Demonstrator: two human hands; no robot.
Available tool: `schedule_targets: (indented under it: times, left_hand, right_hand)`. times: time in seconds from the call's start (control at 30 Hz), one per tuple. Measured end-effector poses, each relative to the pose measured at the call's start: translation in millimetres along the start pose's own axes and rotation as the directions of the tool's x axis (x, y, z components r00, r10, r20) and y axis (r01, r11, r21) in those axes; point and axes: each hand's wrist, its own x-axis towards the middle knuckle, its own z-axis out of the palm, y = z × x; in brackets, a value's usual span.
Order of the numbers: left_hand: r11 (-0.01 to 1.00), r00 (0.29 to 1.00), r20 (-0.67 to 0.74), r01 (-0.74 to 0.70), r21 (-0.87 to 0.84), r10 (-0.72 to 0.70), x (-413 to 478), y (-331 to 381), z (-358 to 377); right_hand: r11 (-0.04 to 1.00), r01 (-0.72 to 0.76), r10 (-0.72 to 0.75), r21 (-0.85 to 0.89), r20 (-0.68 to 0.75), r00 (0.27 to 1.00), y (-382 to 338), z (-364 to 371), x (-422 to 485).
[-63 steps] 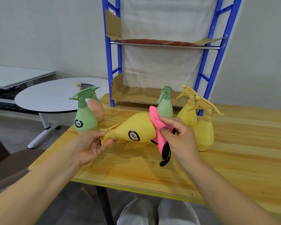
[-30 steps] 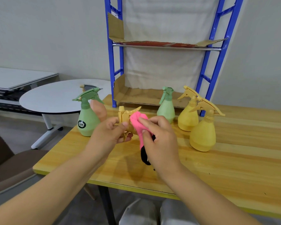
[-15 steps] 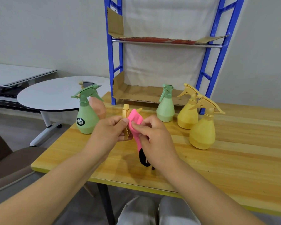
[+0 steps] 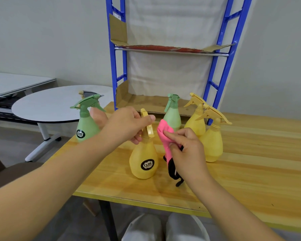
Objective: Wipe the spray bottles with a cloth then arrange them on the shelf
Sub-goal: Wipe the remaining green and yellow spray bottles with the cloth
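My left hand (image 4: 129,124) grips the spray head of a yellow spray bottle (image 4: 143,160), which stands upright on the wooden table (image 4: 250,180) with its black label facing me. My right hand (image 4: 186,150) pinches a pink and black cloth (image 4: 167,141) just right of the bottle's neck. A green bottle (image 4: 85,124) stands at the left. Another green bottle (image 4: 172,115) and two yellow bottles (image 4: 196,122) (image 4: 213,143) stand behind, in front of the blue shelf (image 4: 119,70).
The shelf has cardboard-lined levels, a lower one (image 4: 146,101) at table height and an upper one (image 4: 170,48). A pinkish bottle (image 4: 98,116) is partly hidden behind the left green bottle. A round white table (image 4: 47,106) stands left of the wooden table.
The yellow bottle has gone from lying sideways in my hands to standing upright on the table. My left hand now holds its spray head, and the cloth has come off to its right.
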Motion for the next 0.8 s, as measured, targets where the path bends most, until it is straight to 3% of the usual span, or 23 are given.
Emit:
schedule_targets:
  times: [0.1, 0.2, 0.23, 0.3, 0.4, 0.6, 0.8]
  left_hand:
    - [0.994, 0.998, -0.058, -0.013, 0.109, 0.019, 4, -2, -4]
    - [0.947, 0.951, -0.227, -0.139, 0.288, 0.209, 13, -19, -14]
    - [0.917, 0.935, -0.205, -0.207, 0.341, 0.288, 13, -22, -18]
    - [0.818, 0.914, -0.03, -0.346, 0.46, 0.404, 10, -22, -20]
    - [0.732, 0.897, 0.08, -0.403, 0.55, 0.434, 9, -17, -22]
    - [0.878, 0.944, -0.067, -0.273, 0.393, 0.324, 8, -22, -23]
    - [0.914, 0.947, -0.072, -0.281, 0.293, 0.314, -3, -9, -14]
  right_hand:
    - [1.0, -0.012, 0.013, 0.023, -0.033, 0.999, 4, -9, 0]
    - [0.999, -0.019, 0.022, 0.048, -0.061, 0.998, 6, -15, 1]
    - [0.998, -0.016, 0.019, 0.054, -0.069, 0.997, 5, -15, 1]
    - [0.998, 0.0, 0.005, 0.056, -0.087, 0.996, 4, -16, 3]
    - [0.998, 0.027, -0.02, 0.061, -0.119, 0.993, 2, -14, 4]
    - [0.988, 0.126, -0.101, 0.085, -0.251, 0.963, -7, -12, -1]
    - [0.976, 0.193, -0.206, -0.104, -0.124, 0.971, -7, 8, 3]
